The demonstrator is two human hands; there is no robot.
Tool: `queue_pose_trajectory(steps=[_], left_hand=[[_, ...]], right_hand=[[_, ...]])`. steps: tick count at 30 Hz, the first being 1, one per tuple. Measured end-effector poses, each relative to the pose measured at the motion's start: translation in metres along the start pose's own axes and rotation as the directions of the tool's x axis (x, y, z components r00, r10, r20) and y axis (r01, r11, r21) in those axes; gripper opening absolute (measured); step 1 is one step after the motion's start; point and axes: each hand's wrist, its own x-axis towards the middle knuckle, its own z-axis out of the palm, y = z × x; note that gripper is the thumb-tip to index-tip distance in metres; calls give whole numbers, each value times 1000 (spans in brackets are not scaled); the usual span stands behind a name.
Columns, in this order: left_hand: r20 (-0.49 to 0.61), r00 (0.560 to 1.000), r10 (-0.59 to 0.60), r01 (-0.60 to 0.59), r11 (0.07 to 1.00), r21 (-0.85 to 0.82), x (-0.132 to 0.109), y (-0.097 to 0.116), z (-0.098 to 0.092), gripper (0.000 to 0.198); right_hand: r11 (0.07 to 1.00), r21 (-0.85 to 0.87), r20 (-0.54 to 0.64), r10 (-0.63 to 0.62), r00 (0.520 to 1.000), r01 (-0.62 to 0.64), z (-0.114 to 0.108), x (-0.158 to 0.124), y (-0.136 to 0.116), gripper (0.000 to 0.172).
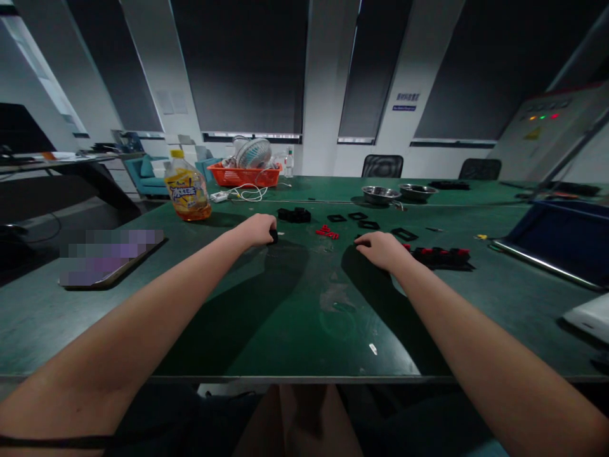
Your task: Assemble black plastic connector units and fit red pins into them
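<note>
My left hand (259,230) is closed around a small black plastic part (273,235), most of it hidden by the fingers, low over the green table (285,330). Just beyond it sits a cluster of black parts (294,215). My right hand (379,247) rests low at the table with bent fingers pressed together; a dark bit shows at its fingertips, too small to name. Between the hands lies a small pile of red pieces (327,232). Flat black square frames (368,225) are scattered behind my right hand. Beside its wrist stands a row of black parts with red pieces (442,257).
A yellow-capped bottle (188,190) and a phone-like slab (114,260) stand at left. Farther back are a red basket (245,176), a white cable (247,192) and two metal bowls (380,195). A blue bin (561,238) occupies the right side.
</note>
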Motion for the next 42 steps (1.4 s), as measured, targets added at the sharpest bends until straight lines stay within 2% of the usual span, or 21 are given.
queue_pose_trajectory(steps=[13, 28, 32, 42], left_hand=[[16, 997, 78, -78, 996, 35, -19, 20, -4, 31], [24, 984, 177, -173, 977, -124, -45, 24, -5, 30], [36, 976, 214, -204, 961, -186, -53, 31, -9, 30], [64, 948, 311, -290, 932, -217, -68, 48, -18, 27]], right_hand=[[998, 10, 20, -59, 998, 59, -11, -6, -9, 30], [993, 64, -8, -95, 995, 95, -11, -8, -10, 26], [989, 78, -12, -125, 992, 126, -10, -8, -10, 25], [958, 142, -17, -250, 968, 250, -6, -8, -9, 23]])
